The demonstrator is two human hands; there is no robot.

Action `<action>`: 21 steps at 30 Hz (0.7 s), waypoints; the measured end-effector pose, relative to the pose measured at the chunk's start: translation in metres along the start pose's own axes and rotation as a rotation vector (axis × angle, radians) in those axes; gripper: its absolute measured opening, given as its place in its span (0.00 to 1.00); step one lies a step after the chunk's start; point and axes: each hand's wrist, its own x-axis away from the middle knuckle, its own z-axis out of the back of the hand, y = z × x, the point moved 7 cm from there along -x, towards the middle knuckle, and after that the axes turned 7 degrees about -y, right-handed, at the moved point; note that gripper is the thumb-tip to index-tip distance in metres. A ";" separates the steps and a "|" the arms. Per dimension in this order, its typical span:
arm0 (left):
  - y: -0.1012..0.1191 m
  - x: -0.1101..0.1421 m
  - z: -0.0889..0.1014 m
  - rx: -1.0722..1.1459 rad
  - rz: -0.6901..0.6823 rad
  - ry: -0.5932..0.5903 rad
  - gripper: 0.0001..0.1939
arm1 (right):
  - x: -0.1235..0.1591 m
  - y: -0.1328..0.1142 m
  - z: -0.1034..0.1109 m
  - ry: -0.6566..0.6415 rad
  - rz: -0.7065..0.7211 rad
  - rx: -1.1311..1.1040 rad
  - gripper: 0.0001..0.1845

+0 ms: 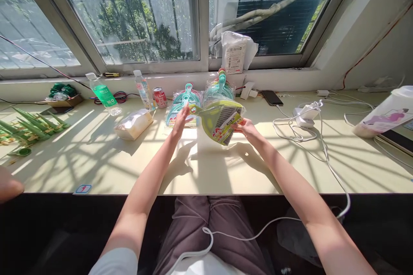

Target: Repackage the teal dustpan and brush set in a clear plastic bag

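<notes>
My right hand [245,129] grips the lower edge of a yellow-green dustpan and brush set [218,121] wrapped in clear plastic, held tilted above the pale table [200,172]. My left hand [181,119] is raised with its fingers stretched, the fingertips touching the set's handle end. Behind them lies a pile of similar sets in turquoise and other colours [190,99], some flat, some leaning by the window.
A plastic-wrapped pack [134,123], two bottles [103,93] [143,90] and a red can [159,96] stand at the left. Green plastic pieces [30,126] lie far left. A phone [272,97], a charger and white cables [306,120] lie right. Another person's hand [9,185] shows at the left edge.
</notes>
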 end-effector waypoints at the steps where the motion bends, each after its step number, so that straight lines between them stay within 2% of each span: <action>1: 0.009 0.000 0.004 -0.064 -0.028 0.002 0.37 | 0.001 0.000 0.000 -0.012 -0.003 0.015 0.30; 4: 0.026 0.000 0.001 -0.294 -0.044 -0.095 0.39 | 0.003 -0.001 -0.006 -0.078 -0.028 0.057 0.27; 7: 0.024 0.000 -0.015 -0.478 0.015 -0.233 0.30 | 0.006 -0.005 -0.022 -0.170 -0.047 0.091 0.24; 9: 0.024 -0.003 -0.009 -0.479 0.009 -0.201 0.23 | 0.006 -0.008 -0.026 -0.200 -0.040 0.101 0.24; 11: 0.028 -0.007 0.023 -0.440 0.020 -0.047 0.19 | 0.004 -0.012 -0.020 -0.170 -0.027 0.083 0.25; 13: 0.035 -0.003 0.078 -0.514 0.106 0.211 0.15 | 0.001 -0.013 -0.003 -0.062 -0.006 0.030 0.26; 15: 0.046 0.010 0.133 -0.749 0.248 0.404 0.14 | -0.003 -0.013 0.019 0.099 0.028 -0.061 0.26; 16: 0.052 0.017 0.153 -0.812 0.280 0.460 0.17 | -0.004 -0.012 0.029 0.180 0.047 -0.119 0.24; 17: 0.061 0.026 0.168 -0.880 0.284 0.541 0.24 | -0.004 -0.009 0.037 0.257 0.064 -0.181 0.23; 18: 0.073 0.035 0.175 -1.016 0.247 0.656 0.30 | -0.004 -0.006 0.044 0.325 0.074 -0.243 0.21; 19: 0.082 0.041 0.172 -1.120 0.174 0.720 0.33 | -0.004 -0.002 0.049 0.386 0.076 -0.299 0.19; 20: 0.087 0.044 0.159 -1.221 0.077 0.734 0.33 | -0.004 0.003 0.053 0.444 0.068 -0.348 0.18; 21: 0.086 0.043 0.138 -1.300 -0.021 0.685 0.30 | -0.003 0.007 0.055 0.498 0.053 -0.387 0.18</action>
